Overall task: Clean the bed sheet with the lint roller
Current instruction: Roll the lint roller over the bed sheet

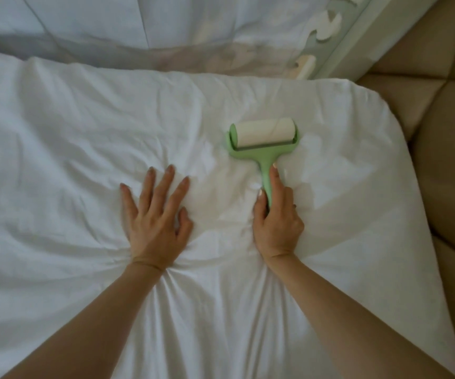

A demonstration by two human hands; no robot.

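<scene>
so starting on the left, the left hand (155, 217) lies flat on the wrinkled white fabric bed sheet (56, 127), fingers spread wide and palm pressing down. my guess is it's there as an anchor, pinning the fabric so it doesn't bunch up and drag along with the roller. creases fan out from under the wrist, so it looks like there's real weight on it

just right of that hand, with a strip of bare sheet between them, the right hand (275, 225) is wrapped round the handle of the mint green plastic lint roller (261, 140), the one with the cream sticky paper drum. the thumb sits on the side facing the other hand and the forefinger is stretched up the opposite side. the other fingers are tucked out of sight. that stretched finger probably helps steer and push the drum down. the drum rests on the sheet out past the fingertips, lying crosswise, so it's set to roll straight away from or back toward the person

right of the roller hand the sheet wraps over the rounded mattress corner, and past that edge there's tan quilted padded upholstery (445, 138). the corner patch looks like the bit left to cover on this side. can't tell from here how much lint is on the paper
</scene>
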